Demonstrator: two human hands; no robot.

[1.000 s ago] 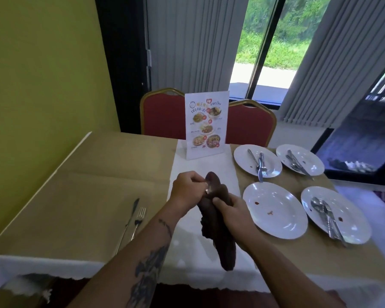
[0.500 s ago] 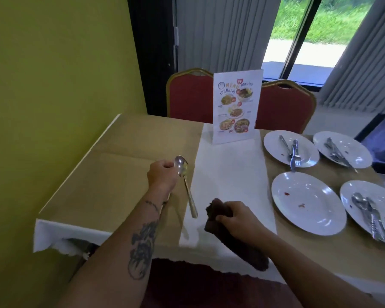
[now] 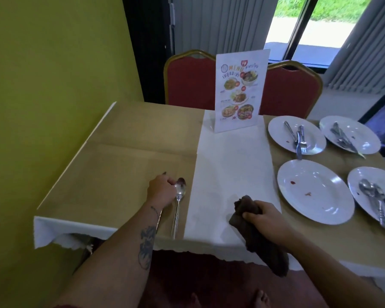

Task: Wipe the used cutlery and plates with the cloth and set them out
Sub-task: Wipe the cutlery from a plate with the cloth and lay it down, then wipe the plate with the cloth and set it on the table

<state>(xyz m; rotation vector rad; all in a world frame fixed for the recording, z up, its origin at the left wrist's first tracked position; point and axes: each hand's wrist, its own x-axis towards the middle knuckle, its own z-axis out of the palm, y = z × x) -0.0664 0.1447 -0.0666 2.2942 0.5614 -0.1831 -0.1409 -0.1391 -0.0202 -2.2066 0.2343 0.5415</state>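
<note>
The spoon lies on the tan tablecloth near the front edge of the table, bowl away from the person and handle pointing back toward them, just left of the white runner. The left hand holds it at the bowl with curled fingers. A thin piece of cutlery shows beneath that wrist, mostly hidden. The right hand rests on the runner, gripping a bunched dark brown cloth whose tail hangs over the table edge. To the right sit four white plates: a near plate bearing only red smears, a plate beside it carrying cutlery, and two farther plates also holding cutlery. A standing menu card is at the runner's far end, in front of two red chairs.
</note>
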